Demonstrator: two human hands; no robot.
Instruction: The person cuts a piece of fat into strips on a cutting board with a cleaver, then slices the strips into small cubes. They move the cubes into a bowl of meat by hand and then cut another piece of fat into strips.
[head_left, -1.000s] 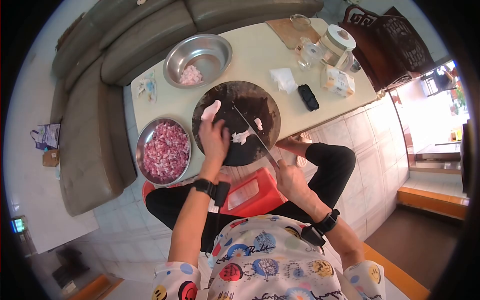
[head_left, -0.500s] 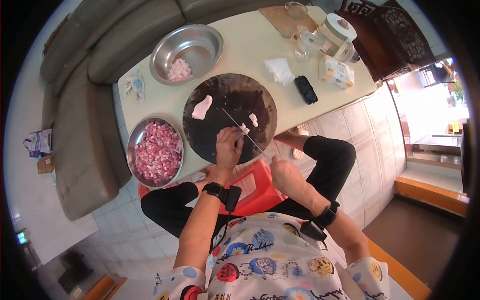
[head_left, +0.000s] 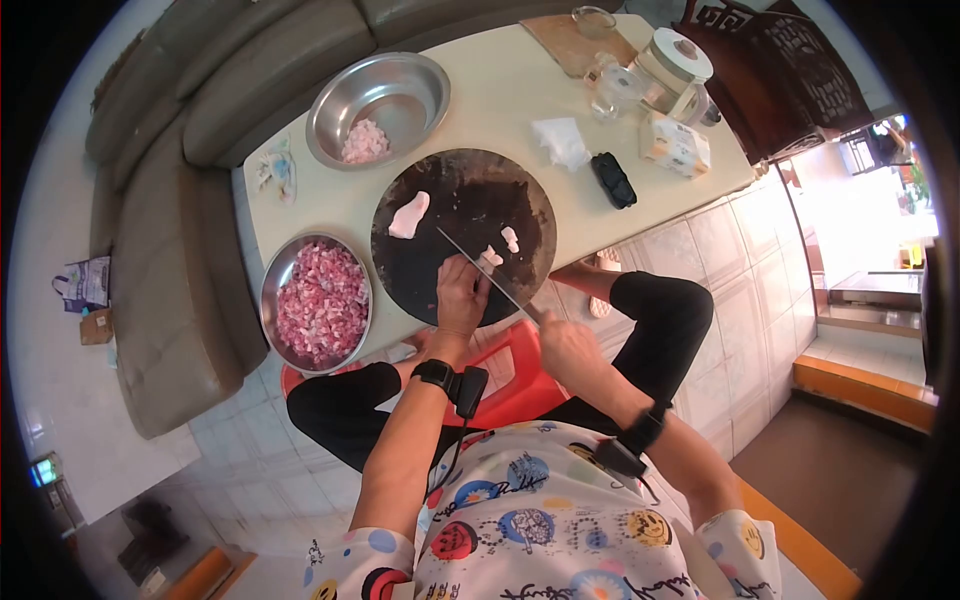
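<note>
My right hand (head_left: 572, 352) is closed round the handle of a knife (head_left: 490, 275). The thin blade slants across the round dark chopping board (head_left: 410, 275). Just left of the blade, my left hand (head_left: 460, 298) rests on the board, fingers curled down on a piece of pale fat that they mostly hide. Against the blade's far side lies a small cut bit of fat (head_left: 491, 258). Another small bit (head_left: 510, 239) lies a little farther right. A larger slab of white fat (head_left: 409, 215) sits apart at the board's upper left.
A steel bowl (head_left: 428, 105) with diced pale fat (head_left: 365, 142) stands behind the board. Left of it, a steel basin holds diced red meat (head_left: 322, 303). A tissue (head_left: 562, 143), black case (head_left: 613, 181), tissue pack (head_left: 676, 145) and glass kettle (head_left: 672, 72) are at the right.
The knife blade has turned slightly, and its tip has shifted a little left. The bit of fat beside the blade now shows more clearly on its far side. My left hand stays nearly in place.
</note>
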